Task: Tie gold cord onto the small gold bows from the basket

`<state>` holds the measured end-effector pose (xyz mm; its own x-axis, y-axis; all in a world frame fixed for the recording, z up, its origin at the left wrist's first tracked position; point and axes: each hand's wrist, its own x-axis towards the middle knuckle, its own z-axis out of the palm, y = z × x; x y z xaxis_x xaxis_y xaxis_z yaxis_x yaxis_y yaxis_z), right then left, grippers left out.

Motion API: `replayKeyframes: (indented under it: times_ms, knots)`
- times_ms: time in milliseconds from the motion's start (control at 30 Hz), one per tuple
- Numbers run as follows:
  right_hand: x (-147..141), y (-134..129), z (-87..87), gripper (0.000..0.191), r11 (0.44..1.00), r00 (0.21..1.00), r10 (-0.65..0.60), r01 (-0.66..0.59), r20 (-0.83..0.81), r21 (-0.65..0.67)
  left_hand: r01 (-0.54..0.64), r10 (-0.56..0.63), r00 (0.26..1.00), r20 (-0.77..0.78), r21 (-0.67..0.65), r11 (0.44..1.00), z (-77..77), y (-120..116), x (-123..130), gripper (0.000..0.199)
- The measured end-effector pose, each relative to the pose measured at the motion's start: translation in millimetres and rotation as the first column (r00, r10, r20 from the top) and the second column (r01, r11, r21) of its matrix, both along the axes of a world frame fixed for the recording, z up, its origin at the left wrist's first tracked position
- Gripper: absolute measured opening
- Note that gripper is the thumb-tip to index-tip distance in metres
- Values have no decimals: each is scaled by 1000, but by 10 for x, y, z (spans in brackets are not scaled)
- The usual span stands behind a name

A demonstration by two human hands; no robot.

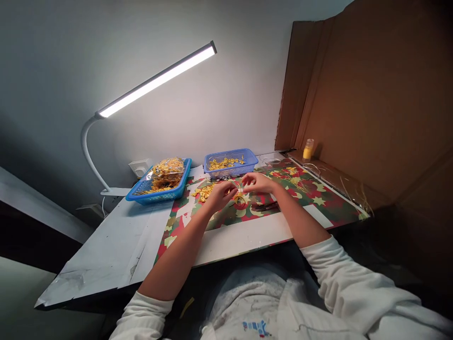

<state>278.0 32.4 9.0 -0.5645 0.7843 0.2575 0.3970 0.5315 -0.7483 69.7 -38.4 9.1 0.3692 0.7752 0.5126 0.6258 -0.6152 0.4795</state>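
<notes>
Over the middle of the patterned sheet (262, 215), my two hands are close together but apart. My left hand (222, 193) has its fingers bent and pinched together at a thin, pale strand or wire, too fine to make out. My right hand (255, 182) faces it with curled fingertips pressed together near the same spot; what it holds is too small to tell. Gold ribbon-like pieces (203, 192) lie beside my left hand. Below my right hand rests a dark tool (266, 207), partly covered by my forearm.
A blue basket (184, 179) with gold pieces and plastic wrap stands left; a purple-blue basket (250, 163) with gold pieces is behind the hands. A lamp (159, 80) arches above. Gold strands (292, 177) and a yellow-filled bottle (308, 149) are at right, by cardboard (371, 104).
</notes>
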Motion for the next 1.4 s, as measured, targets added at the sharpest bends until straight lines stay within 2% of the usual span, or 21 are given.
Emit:
replayKeyframes:
  times_ms: [33, 67, 167, 300, 367, 467, 600, 700, 833, 1167, 1300, 1400]
  knots:
    - [-51, -50, 10, 28, 997, 996, 74, -73, 53, -12, -12, 12, 1000, 25, 0, 1000, -2, -4, 12, 23]
    - [-96, -92, 12, 29, 996, 990, 94, -94, 104, -2, -24, 24, 998, 51, -2, 1000, -3, -7, 22, 23]
    - [-187, -161, -17, 26, 997, 982, 33, -46, 184, 68, -45, 48, 991, 123, -24, 999, -10, -4, 48, 26]
    - [-206, -162, -47, 9, 995, 981, -18, -1, 194, 95, -36, 47, 983, 179, -66, 997, -22, 3, 69, 30]
    - [-180, -150, -36, 7, 996, 980, -28, 11, 195, 85, -31, 42, 985, 166, -68, 997, -28, -5, 77, 30]
    - [-107, -115, -11, 7, 999, 979, -1, -7, 206, 38, -3, 8, 997, 82, -61, 998, -42, -28, 89, 26]
    - [12, -39, -16, 12, 999, 982, -18, 23, 188, -25, 72, -74, 987, -142, -17, 997, -65, -39, 94, 23]
    - [76, -1, -21, 9, 995, 988, -89, 94, 128, -36, 114, -101, 946, -308, 24, 993, -65, -23, 89, 26]
    - [103, -11, 12, 9, 978, 976, -208, 207, 69, 25, 151, -109, 889, -445, 62, 987, -30, -12, 99, 28]
    - [84, -24, 33, 8, 949, 951, -307, 303, 33, 92, 129, -52, 860, -508, 118, 985, -65, 12, 93, 23]
    - [99, 39, -6, 8, 901, 908, -418, 409, 38, 144, 120, -28, 840, -542, 134, 984, -91, 26, 66, 26]
    - [104, 64, -18, 7, 861, 869, -493, 478, 51, 175, 94, -9, 856, -517, 138, 986, -105, 28, 56, 27]
